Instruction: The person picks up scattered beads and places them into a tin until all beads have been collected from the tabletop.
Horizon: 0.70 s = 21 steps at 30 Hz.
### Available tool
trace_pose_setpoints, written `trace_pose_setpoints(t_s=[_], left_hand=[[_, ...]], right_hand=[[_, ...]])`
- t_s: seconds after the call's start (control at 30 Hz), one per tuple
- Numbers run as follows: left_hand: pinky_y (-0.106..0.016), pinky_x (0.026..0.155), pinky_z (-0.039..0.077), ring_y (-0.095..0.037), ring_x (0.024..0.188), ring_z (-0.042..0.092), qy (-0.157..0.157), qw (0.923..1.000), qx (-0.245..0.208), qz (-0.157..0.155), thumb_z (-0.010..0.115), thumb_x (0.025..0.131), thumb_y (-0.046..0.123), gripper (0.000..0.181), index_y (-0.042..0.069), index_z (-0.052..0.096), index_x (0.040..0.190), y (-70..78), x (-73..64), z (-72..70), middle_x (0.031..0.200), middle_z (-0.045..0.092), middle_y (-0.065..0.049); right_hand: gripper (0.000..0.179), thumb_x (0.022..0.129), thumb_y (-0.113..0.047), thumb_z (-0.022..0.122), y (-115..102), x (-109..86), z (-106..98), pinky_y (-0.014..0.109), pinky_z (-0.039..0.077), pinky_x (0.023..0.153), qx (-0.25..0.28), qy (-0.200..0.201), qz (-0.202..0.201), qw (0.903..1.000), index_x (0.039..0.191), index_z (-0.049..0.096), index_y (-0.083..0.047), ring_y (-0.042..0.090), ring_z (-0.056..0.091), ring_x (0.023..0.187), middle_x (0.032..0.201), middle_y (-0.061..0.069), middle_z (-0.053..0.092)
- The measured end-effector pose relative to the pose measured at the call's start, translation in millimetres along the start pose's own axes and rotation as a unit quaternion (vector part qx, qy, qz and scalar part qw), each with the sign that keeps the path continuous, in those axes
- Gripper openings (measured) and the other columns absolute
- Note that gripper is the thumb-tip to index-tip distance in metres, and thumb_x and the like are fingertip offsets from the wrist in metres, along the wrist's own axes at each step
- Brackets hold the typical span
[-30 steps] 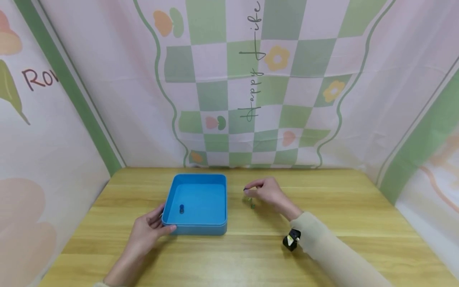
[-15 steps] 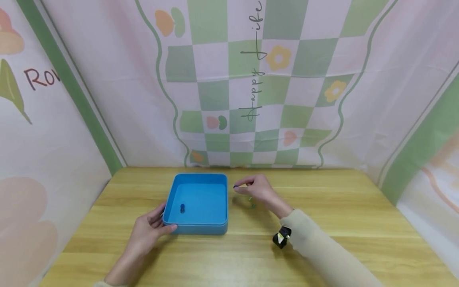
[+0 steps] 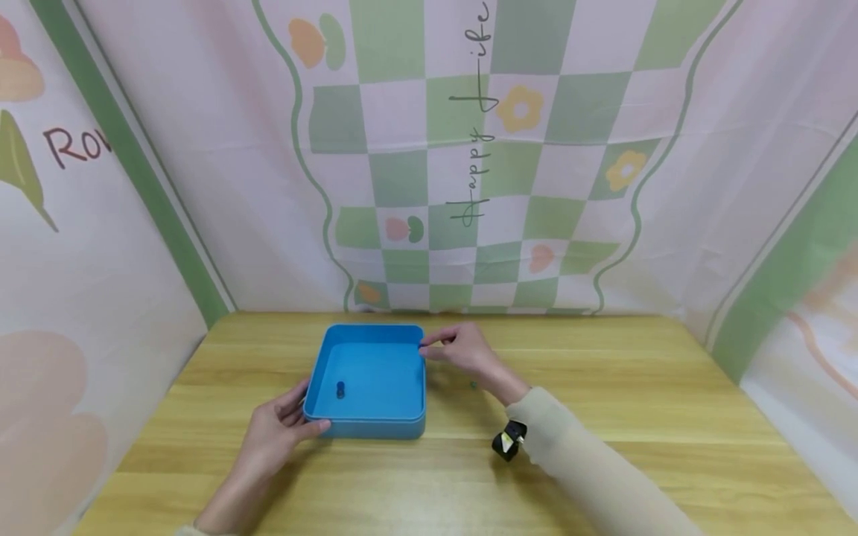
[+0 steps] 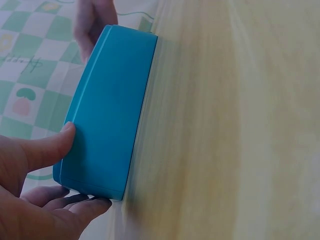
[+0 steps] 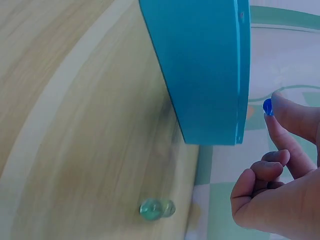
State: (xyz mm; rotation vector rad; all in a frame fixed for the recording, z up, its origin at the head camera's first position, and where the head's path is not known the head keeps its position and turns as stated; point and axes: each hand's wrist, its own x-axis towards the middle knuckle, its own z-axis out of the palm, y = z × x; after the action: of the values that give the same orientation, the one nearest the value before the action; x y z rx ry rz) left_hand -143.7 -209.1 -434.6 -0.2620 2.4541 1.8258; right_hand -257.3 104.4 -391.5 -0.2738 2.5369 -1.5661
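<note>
A square blue box (image 3: pixel 375 428) stands on the table, with my left hand (image 3: pixel 271 435) gripping its near left corner. In the left wrist view the thumb (image 4: pixel 47 150) presses the wall near the rim while the fingers curl round the corner. My right hand (image 3: pixel 469 353) is at the box's far right rim, pinching a small blue glass marble (image 5: pixel 268 106) between thumb and index finger. Its other fingers are curled in. Inside the box lie two small dark round pieces (image 3: pixel 340 389), one blue and one greyish, close together.
A green marble (image 5: pixel 151 209) and a paler one (image 5: pixel 169 207) lie on the wooden table (image 3: pixel 415 491) right of the box, below the right forearm. A black wrist camera (image 3: pixel 508 441) hangs at the right sleeve. Printed curtains (image 3: pixel 456 223) enclose the table's back and sides.
My right hand has moved left with the blue marble, from above the green marbles to the box's right rim. My left hand and the box have stayed in place.
</note>
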Motion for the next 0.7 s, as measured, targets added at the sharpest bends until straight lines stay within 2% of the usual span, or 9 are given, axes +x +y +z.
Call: trace_pose_setpoints(t_s=[0.23,0.4,0.7], left_hand=[[-0.044,0.108,0.05,-0.043,0.143,0.046,-0.003,0.9999,0.002,0.012,0.087,0.088,0.01,0.084,0.004,0.043,0.159,0.0,-0.2,-0.3,0.161,0.04,-0.024],[-0.044,0.108,0.05,-0.043,0.143,0.046,-0.002,0.9999,0.004,0.016,0.087,0.088,0.01,0.084,0.004,0.043,0.159,-0.3,0.3,-0.5,0.161,0.04,-0.024],[-0.042,0.107,0.05,-0.042,0.143,0.046,-0.001,1.0,0.004,0.009,0.087,0.088,0.011,0.084,0.006,0.043,0.16,-1.2,0.1,-0.3,0.162,0.04,-0.022]], right_hand=[[0.014,0.091,-0.015,0.085,-11.6,1.5,9.3,0.029,0.029,0.059,0.003,-0.004,-0.009,1.0,0.103,0.084,-0.008,0.016,0.034,0.061,0.065,-0.002,0.038],[0.013,0.091,-0.016,0.085,-17.8,4.8,17.9,0.026,0.029,0.055,0.007,-0.008,-0.027,0.9996,0.101,0.084,-0.008,0.016,0.036,0.06,0.062,-0.003,0.038],[0.011,0.091,-0.016,0.085,-25.8,10.0,30.8,0.025,0.028,0.054,-0.012,-0.018,-0.043,0.9989,0.1,0.085,-0.009,0.017,0.039,0.06,0.064,-0.002,0.043]])
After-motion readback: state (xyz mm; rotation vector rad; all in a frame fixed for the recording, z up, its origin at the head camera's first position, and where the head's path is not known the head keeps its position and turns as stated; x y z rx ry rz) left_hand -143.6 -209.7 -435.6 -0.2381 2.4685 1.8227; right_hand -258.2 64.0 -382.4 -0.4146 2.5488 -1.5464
